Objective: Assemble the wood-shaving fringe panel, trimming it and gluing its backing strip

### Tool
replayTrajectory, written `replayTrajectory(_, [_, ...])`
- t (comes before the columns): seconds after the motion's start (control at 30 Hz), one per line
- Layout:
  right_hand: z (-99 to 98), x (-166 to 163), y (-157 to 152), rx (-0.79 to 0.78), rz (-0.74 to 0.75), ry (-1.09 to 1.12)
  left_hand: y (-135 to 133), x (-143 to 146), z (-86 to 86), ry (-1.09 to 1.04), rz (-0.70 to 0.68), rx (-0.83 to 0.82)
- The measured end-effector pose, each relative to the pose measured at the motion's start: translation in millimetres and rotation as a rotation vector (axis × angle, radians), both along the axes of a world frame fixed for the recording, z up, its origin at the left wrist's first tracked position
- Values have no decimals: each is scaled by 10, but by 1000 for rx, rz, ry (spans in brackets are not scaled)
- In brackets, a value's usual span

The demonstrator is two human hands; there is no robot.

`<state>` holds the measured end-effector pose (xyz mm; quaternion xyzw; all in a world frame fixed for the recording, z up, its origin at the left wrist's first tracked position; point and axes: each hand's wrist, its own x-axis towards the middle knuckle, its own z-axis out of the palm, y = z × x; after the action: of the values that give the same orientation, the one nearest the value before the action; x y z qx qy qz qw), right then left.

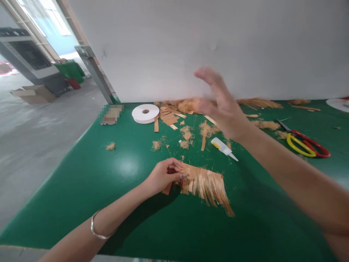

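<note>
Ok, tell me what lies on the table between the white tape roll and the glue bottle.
Head view: cut tan strips and loose fibre tufts lie between the tape roll and glue bottle.

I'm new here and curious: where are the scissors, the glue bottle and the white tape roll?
scissors (307, 144), head view, on the handles.
glue bottle (221, 146), head view, on its body.
white tape roll (145, 113), head view, on its flat top.

We note a green table top (81, 189), tan straw fringe (207, 185), a white tape roll (145, 113), a white glue bottle (224, 147) with yellow label, scissors (305, 142) with yellow and red handles, a silver bangle (96, 227), a white wall (218, 43).
</note>
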<state>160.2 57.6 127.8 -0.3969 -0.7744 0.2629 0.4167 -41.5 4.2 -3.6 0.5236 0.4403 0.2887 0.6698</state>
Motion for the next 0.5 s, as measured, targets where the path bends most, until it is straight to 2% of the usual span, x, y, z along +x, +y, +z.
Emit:
replayTrajectory(0.07, [12, 8, -60, -220, 197, 13, 0, 3, -7, -3, -2, 14])
replayTrajectory(0.13, [-69, 3, -105, -466, 439, -224, -1, 5, -16, -6, -15, 29])
replayTrajectory(0.17, [-125, -5, -119, -552, 502, -355, -1, 4, -19, -12, -19, 30])
replayTrajectory(0.2, [-176, -15, -129, -574, 482, -448, -2, 4, -19, -17, -20, 27])
replayTrajectory(0.23, [-209, -24, -135, -524, 383, -483, -2, 3, -18, -22, -18, 21])
replayTrajectory(0.3, [-189, -25, -150, -291, 95, -369, -3, 0, -5, -16, -12, 17])
replayTrajectory(0.33, [-131, -13, -162, -180, 9, -287, -3, -1, 5, 6, -17, 22])
replayTrajectory(0.37, [-50, 9, -178, -103, -13, -203, -3, -2, 15, 37, -23, 31])
replayTrajectory(0.43, [132, 70, -227, -98, 51, -86, 0, -4, 29, 94, -29, 47])
replayTrajectory(0.47, [204, 101, -259, -191, 173, -7, 2, -5, 30, 108, -27, 56])
replayTrajectory(0.5, [247, 125, -295, -321, 312, -19, 5, -6, 28, 110, -25, 66])
